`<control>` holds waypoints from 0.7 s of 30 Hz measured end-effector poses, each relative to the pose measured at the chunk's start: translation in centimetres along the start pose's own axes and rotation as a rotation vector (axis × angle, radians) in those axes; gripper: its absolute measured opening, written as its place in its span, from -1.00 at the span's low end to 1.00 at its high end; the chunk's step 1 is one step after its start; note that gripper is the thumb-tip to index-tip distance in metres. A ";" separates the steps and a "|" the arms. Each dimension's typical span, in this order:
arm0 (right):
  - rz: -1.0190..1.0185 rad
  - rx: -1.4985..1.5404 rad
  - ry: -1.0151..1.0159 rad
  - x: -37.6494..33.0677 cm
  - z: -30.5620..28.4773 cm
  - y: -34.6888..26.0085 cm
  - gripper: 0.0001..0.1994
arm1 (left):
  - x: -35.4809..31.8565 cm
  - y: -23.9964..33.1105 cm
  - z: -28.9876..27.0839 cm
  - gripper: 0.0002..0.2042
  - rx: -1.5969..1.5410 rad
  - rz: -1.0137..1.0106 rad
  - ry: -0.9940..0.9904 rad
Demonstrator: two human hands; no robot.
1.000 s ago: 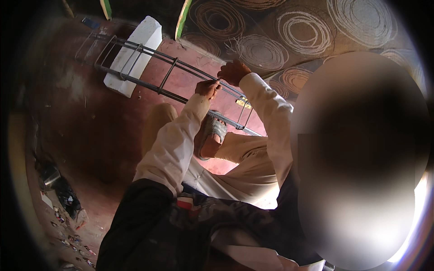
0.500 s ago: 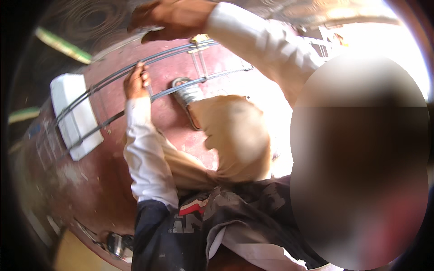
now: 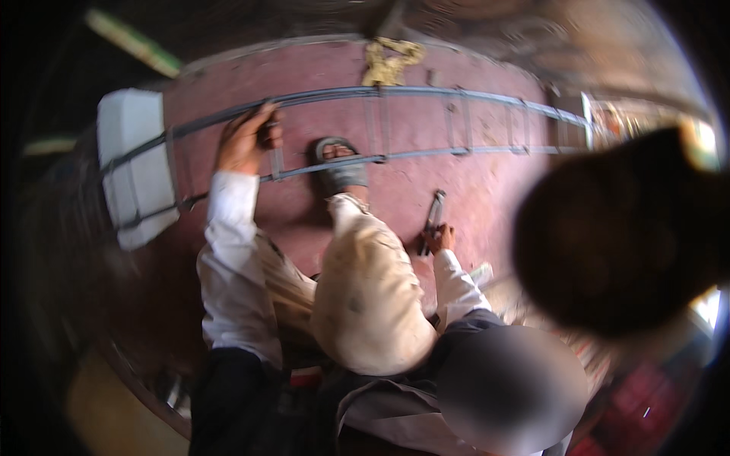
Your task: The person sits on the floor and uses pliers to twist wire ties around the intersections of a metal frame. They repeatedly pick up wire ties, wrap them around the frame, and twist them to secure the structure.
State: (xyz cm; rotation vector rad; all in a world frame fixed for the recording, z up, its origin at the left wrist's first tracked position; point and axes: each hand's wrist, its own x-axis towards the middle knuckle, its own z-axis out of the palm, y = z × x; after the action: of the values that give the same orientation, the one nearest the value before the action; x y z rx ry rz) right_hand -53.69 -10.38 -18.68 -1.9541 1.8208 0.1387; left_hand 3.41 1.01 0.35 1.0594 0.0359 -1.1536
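A long cage of steel reinforcing bars [image 3: 417, 90], joined by thin cross ties, stretches from left to right across the reddish floor. My left hand [image 3: 245, 143] is closed on its far bars, left of my sandalled foot [image 3: 337, 152]. Closer to me on the right, long-handled pincers [image 3: 435, 209] lie on the floor. My right hand [image 3: 442, 239] has its fingers curled on their near end; part of the grip is hidden.
Under the cage's left end stands a white block [image 3: 134, 171]. A yellow cloth [image 3: 389, 61] lies beyond the far bars. At the right, a big dark rounded shape [image 3: 620, 243], too dim to make out, covers part of the floor.
My right hand has come down from above the far bars to the pincers on the floor. My left hand stays on the cage. The view has shifted, showing more of the cage's right end.
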 end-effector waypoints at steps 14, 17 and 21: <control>0.029 0.714 -0.063 -2.9 -17.6 -8.0 -0.72 | -1.0 -0.9 0.6 -0.81 -0.047 0.129 0.023; -0.358 0.387 0.073 -1.3 -25.6 -17.4 -0.85 | -1.4 -1.1 0.2 -0.80 -0.060 0.141 0.039; -1.186 -0.658 0.420 1.7 -32.1 -33.2 -0.76 | -1.0 -0.8 0.6 -0.79 -0.079 0.142 0.012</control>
State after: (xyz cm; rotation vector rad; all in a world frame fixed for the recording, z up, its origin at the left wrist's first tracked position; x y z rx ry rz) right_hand -28.96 -24.17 17.91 -3.3830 0.5007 -0.0854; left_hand 2.04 1.30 0.65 0.9825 0.0151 -1.0095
